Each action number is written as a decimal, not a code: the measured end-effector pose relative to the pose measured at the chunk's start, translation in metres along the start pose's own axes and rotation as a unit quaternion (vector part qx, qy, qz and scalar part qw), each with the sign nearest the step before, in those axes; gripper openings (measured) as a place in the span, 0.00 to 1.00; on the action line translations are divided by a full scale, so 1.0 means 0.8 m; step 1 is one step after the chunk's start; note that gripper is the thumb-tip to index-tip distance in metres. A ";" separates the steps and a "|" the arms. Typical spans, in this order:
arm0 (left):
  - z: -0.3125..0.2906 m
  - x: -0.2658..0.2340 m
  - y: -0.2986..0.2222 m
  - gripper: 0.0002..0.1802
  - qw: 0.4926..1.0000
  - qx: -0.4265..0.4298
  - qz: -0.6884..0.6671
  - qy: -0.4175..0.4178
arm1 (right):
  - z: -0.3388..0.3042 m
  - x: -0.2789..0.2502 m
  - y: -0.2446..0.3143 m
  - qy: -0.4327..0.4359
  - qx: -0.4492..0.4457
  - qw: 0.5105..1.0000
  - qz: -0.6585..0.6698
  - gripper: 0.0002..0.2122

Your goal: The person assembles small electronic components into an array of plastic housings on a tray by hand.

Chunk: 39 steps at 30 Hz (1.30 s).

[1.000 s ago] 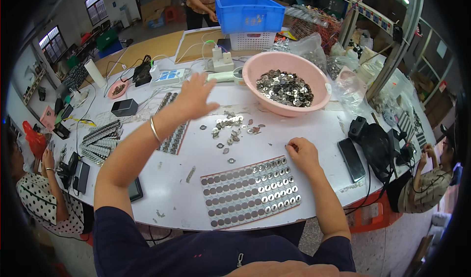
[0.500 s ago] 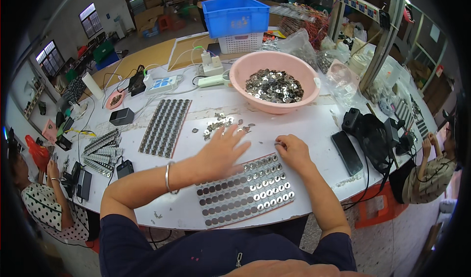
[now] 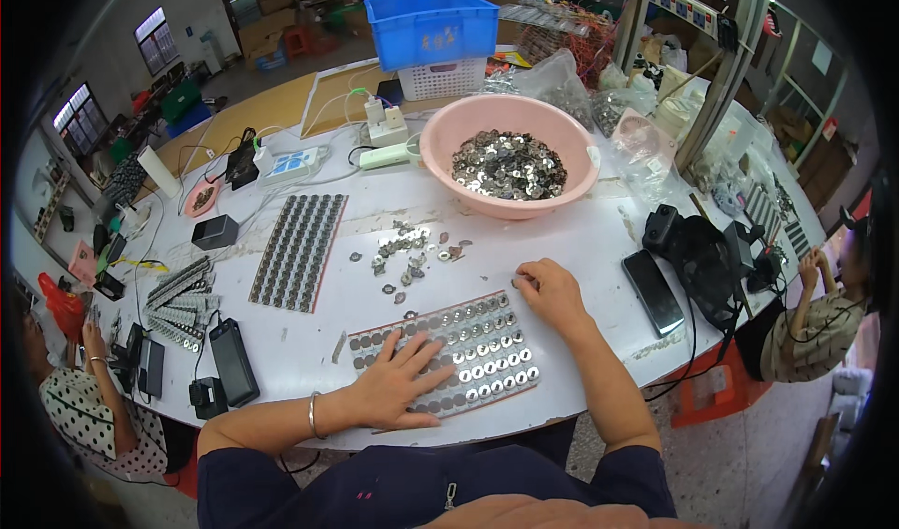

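Note:
My left hand (image 3: 395, 381) lies spread and open on the left part of a panel (image 3: 501, 390) of small round metal discs in rows, near the table's front edge. On its right side the discs are bright with light rings; on the left they are dark and partly under my fingers. My right hand (image 3: 554, 295) rests at the panel's far right corner, its thumb and fingers closed together; what they hold, if anything, is too small to name. Loose metal discs (image 3: 403, 248) lie scattered beyond the panel.
A pink basin (image 3: 431, 168) full of metal discs stands at the back. A second disc panel (image 3: 298, 253) lies to the left. A phone (image 3: 653, 292) and black straps (image 3: 704, 267) are at the right. A blue crate (image 3: 433, 33) sits behind. Two people sit at the table's sides.
My left hand has come down and nearer, from above the loose discs onto the panel's left part. My right hand has barely moved. The whole view has shifted slightly.

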<state>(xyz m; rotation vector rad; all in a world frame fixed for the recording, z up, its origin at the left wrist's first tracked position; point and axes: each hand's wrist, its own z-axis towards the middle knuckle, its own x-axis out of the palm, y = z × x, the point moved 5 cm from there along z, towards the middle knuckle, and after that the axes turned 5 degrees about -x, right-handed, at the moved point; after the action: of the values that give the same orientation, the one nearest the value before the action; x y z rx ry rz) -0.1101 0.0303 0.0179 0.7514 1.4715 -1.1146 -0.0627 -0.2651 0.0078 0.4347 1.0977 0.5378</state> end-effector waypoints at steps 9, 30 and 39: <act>0.002 -0.007 0.004 0.43 0.999 -0.010 -0.029 -0.015 | 0.002 -0.036 0.048 -0.045 -0.014 0.998 0.044 0.05; -0.002 -0.012 0.018 0.43 0.991 -0.014 -0.129 -0.022 | 0.513 -0.115 0.060 0.038 -0.083 0.913 -0.397 0.21; -0.001 -0.018 0.023 0.37 0.984 -0.010 -0.180 0.015 | 0.653 -0.031 0.063 -0.063 -0.135 0.904 -0.401 0.41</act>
<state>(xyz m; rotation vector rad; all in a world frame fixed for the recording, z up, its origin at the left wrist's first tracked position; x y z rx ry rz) -0.0906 0.0394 0.0271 0.4995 1.6844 -1.3600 0.3976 -0.2745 0.2612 -0.2362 0.9574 -0.0768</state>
